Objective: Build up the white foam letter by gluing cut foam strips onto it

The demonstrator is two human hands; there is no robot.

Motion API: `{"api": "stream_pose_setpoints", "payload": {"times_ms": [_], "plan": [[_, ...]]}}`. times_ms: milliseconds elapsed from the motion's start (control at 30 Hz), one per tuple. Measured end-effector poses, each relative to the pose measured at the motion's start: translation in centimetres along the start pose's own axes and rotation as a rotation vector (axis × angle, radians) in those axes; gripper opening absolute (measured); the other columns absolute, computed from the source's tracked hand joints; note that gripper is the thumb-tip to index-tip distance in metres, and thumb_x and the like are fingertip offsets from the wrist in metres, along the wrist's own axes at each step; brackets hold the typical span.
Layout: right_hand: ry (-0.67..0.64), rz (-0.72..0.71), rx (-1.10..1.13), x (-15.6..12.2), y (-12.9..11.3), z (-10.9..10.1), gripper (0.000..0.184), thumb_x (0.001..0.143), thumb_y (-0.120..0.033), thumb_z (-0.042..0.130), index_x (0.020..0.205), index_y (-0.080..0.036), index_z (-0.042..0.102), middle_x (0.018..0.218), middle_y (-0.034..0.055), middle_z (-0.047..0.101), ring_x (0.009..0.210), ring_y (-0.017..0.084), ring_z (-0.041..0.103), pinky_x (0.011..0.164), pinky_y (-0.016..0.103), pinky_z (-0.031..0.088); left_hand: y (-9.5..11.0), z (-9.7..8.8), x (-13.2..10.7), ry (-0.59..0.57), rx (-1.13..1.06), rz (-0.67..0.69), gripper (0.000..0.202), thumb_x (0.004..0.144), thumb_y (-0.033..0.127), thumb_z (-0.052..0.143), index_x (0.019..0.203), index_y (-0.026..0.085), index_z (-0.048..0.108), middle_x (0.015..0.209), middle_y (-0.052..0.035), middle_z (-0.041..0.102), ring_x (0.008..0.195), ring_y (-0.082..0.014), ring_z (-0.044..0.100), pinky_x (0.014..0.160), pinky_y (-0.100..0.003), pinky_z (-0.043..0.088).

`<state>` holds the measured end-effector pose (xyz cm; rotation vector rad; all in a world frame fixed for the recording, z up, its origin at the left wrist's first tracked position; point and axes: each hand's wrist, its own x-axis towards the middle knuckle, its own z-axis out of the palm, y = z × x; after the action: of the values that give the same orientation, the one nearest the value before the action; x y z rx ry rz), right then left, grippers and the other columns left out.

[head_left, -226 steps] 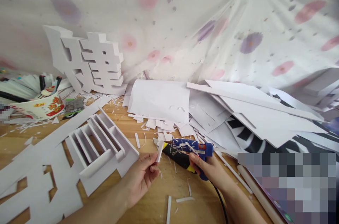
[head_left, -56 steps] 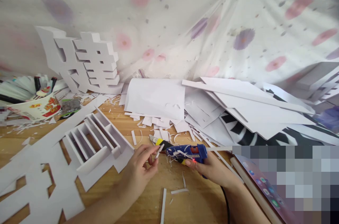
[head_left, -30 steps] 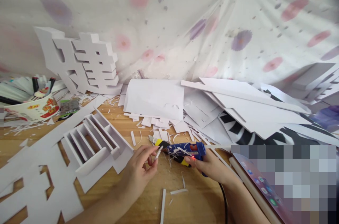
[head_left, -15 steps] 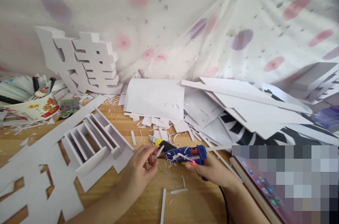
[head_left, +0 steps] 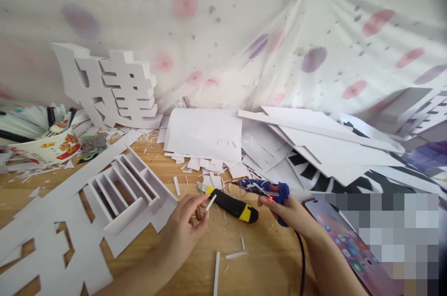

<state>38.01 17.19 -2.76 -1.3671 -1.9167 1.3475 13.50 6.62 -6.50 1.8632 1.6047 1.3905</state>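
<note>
Between the thumb and fingers of my left hand (head_left: 188, 221) is a small white foam-board strip (head_left: 210, 203), held above the wooden table. My right hand (head_left: 289, 212) grips a blue glue gun (head_left: 267, 189) by its handle; its red light glows and shreds of white scrap cling to its barrel. The gun's nozzle points left. On the table between my hands lies a black and yellow utility knife (head_left: 233, 205). Left of my left hand is a flat white cut-out character (head_left: 136, 249) with upright strips (head_left: 115, 189) standing on part of it.
A finished raised white character (head_left: 115, 91) leans against the floral curtain (head_left: 209, 30). White sheets (head_left: 328, 142) pile up at the back right. A paper bowl (head_left: 52, 147) of pens stands far left. A phone (head_left: 342, 240) lies at right, near the gun's black cord (head_left: 302, 258).
My right hand has drawn the glue gun to the right and slightly up, away from the strip, uncovering the utility knife. My left hand still holds the strip in nearly the same place.
</note>
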Motion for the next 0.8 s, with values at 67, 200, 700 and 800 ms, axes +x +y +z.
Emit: {"api": "stream_pose_setpoints", "payload": {"times_ms": [67,200,700,800], "plan": [[0.079,0.023,-0.059,0.0,0.7,-0.8,0.041,0.072,-0.057,0.057,0.079,-0.017,0.060,0.047,-0.0058,0.041,0.044,0.009,0.039,0.043,0.022,0.033,0.1,-0.1,0.1,0.002,-0.014,-0.007,0.033,0.079,0.010,0.048,0.108,0.023,0.053,0.087,-0.0016,0.054,0.059,-0.0065,0.054,0.043,-0.014,0.044],[0.138,0.041,-0.152,-0.5,2.5,-1.3,0.036,0.068,-0.054,0.061,0.076,-0.019,0.064,0.048,-0.0042,0.048,0.047,0.013,0.048,0.047,0.026,0.041,0.4,-0.6,0.2,-0.007,-0.044,0.002,0.033,0.081,0.013,0.048,0.111,0.025,0.051,0.089,-0.0020,0.053,0.059,-0.0062,0.052,0.043,-0.014,0.044],[0.415,-0.065,-0.081,-4.2,3.3,-2.1,0.075,0.066,-0.055,0.062,0.126,-0.020,0.035,0.113,0.0113,0.057,0.102,0.027,0.058,0.088,0.041,0.046,1.4,-2.2,1.0,0.070,-0.077,0.028,0.034,0.078,0.011,0.050,0.109,0.025,0.051,0.088,-0.0013,0.052,0.056,-0.0047,0.047,0.040,-0.012,0.040],[0.712,-0.142,-0.277,-7.4,1.8,-3.5,0.086,0.064,-0.056,0.064,0.135,-0.026,0.024,0.118,0.0113,0.052,0.112,0.032,0.050,0.090,0.050,0.042,1.7,-2.6,1.1,0.072,-0.076,0.021,0.034,0.078,0.011,0.050,0.109,0.025,0.052,0.088,-0.0009,0.052,0.056,-0.0046,0.046,0.040,-0.011,0.039]]}}
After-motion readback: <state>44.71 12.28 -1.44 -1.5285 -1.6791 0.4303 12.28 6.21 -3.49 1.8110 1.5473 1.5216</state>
